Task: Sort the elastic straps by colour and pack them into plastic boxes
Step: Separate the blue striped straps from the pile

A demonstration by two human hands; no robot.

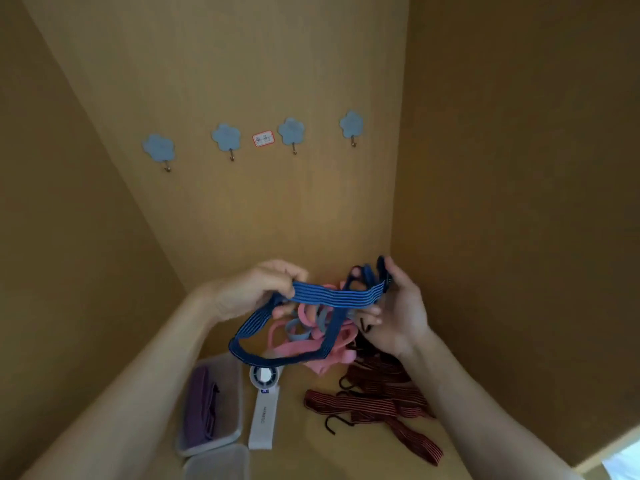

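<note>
1. At lower left of the frame, a clear plastic box [211,407] holds purple straps [201,407]; red-striped straps [374,407] lie at lower right.
2. At centre, my left hand [256,289] and right hand [398,310] both grip the blue strap [332,296], held above the pink straps [311,344].
3. Blue hooks [227,137] line the upper wall.

Ribbed blue woven elastic strap [332,295], matt; clear glossy plastic box [232,407] holding purple cloth; matt yellow-brown wooden shelf [298,441].
</note>
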